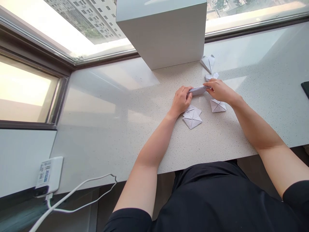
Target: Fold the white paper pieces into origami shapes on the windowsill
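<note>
Between my two hands a stack of white paper (198, 91) stands on its long edge on the speckled counter. My left hand (181, 99) grips its left end, fingers closed round it. The right end is pinched by my right hand (219, 89). Just below my left hand lie overlapping folded paper pieces (192, 118) with crease lines. Another folded paper square (218, 106) rests under my right wrist. Beyond my right hand sit a small folded paper piece (211, 76), partly hidden, and a pointed paper fold (208, 63).
A large white box-like block (173, 38) stands at the back, against the window frame. At the lower left, a white device (54, 174) with a label has a white cable (79, 188) plugged in. A dark phone-like object (306, 88) lies at the far right. The counter (135, 135) ends in front of my body.
</note>
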`<state>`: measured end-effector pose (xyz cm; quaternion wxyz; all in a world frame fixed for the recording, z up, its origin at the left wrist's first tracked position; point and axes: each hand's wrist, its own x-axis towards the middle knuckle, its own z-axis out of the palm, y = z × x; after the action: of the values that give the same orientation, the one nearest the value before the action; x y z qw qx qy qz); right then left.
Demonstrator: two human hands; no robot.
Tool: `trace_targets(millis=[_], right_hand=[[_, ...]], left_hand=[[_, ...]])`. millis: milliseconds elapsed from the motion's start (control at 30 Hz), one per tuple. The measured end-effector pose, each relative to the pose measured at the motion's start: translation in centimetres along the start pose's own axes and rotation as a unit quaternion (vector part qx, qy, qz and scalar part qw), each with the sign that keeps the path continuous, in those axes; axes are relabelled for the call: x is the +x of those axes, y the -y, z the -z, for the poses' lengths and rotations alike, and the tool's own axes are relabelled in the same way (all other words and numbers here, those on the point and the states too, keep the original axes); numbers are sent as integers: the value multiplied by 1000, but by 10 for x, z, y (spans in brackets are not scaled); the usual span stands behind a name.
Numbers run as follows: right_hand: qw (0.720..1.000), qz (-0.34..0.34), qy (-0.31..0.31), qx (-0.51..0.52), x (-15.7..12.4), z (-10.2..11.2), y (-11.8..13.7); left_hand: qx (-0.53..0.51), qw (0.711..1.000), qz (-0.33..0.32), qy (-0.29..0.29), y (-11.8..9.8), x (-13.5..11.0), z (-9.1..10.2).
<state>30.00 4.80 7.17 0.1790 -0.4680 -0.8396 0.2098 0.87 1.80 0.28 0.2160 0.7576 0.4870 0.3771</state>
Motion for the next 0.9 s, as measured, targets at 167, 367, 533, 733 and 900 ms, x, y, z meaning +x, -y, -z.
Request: trace_targets(millis=[167,367,533,733,900], right_hand=[[999,-15,21,-21,-3,-2,4],[999,-15,24,-18,-4,-11,8],[999,-21,42,-27,-6,-14,14],[996,-35,70,-34,-8,-13,27],[997,-19,66,-32,-7,-21,31]], left_hand=[[-1,1000,-8,13,0,1,0],[-10,1000,-1,13,-5,2,4],[13,1000,-4,25,-10,2,7],[31,999,-5,37,-7,2,6],[24,999,-16,34,-4,2,4]])
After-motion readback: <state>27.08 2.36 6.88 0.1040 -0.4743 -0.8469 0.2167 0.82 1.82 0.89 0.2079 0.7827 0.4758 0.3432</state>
